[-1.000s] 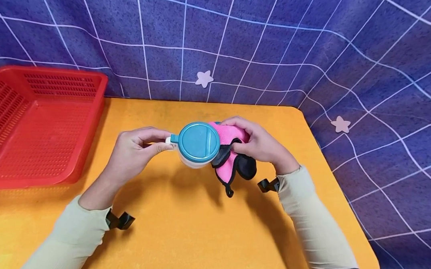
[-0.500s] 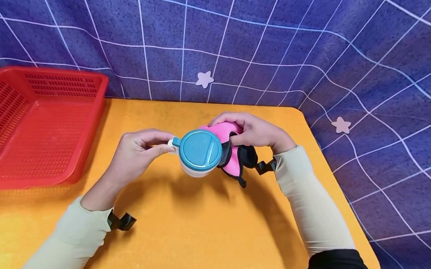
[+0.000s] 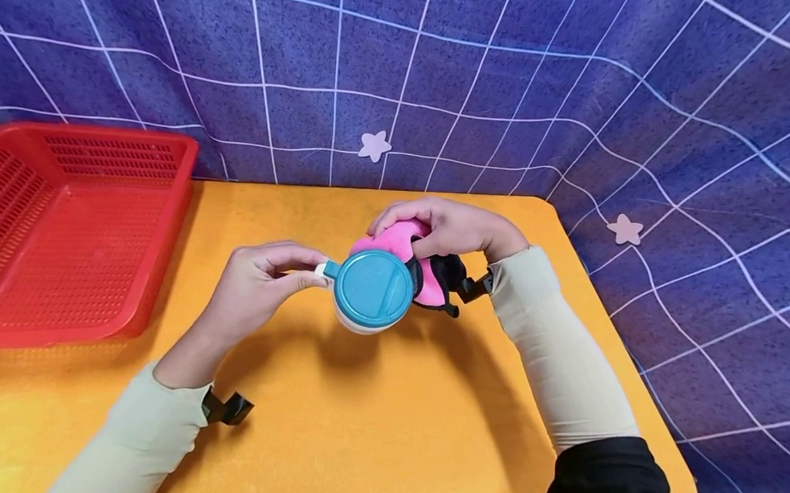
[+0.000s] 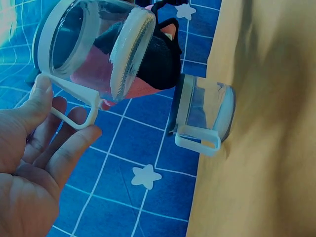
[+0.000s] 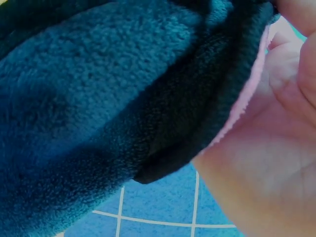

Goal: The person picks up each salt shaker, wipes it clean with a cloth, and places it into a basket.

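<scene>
My left hand (image 3: 254, 288) pinches the white handle of a clear mug with a teal lid (image 3: 372, 288), held above the table. My right hand (image 3: 458, 227) grips a pink and black cloth (image 3: 400, 238) and presses it to the mug's far right side. Through the clear wall in the left wrist view, the cloth (image 4: 91, 71) shows against the mug. A second handled clear mug (image 4: 202, 106) stands on the table in that view; from the head it is hidden. Dark plush cloth (image 5: 98, 103) fills much of the right wrist view.
A red plastic basket (image 3: 80, 321) stands at the left on the yellow table (image 3: 360, 436). A blue gridded curtain (image 3: 295, 110) with white stars hangs behind the table and along its right side.
The mug has shifted slightly right and toward me. My right hand has moved the cloth left and away from me, along the mug's far side. Both hands keep their hold.
</scene>
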A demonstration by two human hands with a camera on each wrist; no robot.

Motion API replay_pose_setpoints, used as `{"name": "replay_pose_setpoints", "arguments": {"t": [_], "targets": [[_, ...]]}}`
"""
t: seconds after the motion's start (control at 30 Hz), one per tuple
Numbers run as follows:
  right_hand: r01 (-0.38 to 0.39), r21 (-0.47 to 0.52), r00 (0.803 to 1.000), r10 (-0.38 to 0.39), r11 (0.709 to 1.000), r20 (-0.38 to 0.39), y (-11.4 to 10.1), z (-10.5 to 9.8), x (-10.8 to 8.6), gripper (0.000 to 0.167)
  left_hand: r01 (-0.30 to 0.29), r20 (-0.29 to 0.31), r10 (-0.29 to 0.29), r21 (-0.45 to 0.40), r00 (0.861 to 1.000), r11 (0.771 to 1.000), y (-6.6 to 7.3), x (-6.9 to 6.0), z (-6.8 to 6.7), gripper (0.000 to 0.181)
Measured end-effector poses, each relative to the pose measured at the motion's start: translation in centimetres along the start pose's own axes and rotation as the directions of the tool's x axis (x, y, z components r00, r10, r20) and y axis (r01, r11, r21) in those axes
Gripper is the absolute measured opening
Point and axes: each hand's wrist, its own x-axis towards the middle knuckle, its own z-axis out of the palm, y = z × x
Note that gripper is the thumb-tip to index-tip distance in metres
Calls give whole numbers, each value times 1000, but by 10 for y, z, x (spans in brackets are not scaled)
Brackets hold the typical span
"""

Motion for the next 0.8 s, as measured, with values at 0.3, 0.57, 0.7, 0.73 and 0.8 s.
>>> {"name": "replay_pose_setpoints", "arguments": {"t": [0.3, 0.57, 0.7, 0.73, 0.8], "targets": [[-32, -127, 999, 33, 991, 7, -9, -1, 12, 42, 5, 16, -6, 8, 1000, 1000, 0, 0, 1, 16], [-110, -108, 992, 103, 988, -71, -12, -2, 11, 48, -4, 2, 4, -4, 1000, 1000, -1, 1, -1, 16], [-83, -80, 994, 77, 993, -80, -10, -3, 7, 43, -1, -11, 1, -17, 1000, 1000, -2, 1, -4, 17], [-89, -69, 993, 83, 994, -84, -9, -4, 4, 41, 0, -14, -1, -17, 1000, 1000, -3, 1, -5, 17], [-98, -71, 991, 92, 993, -92, -8, -5, -2, 39, 2, -21, -2, -16, 1000, 1000, -3, 1, -6, 17]]}}
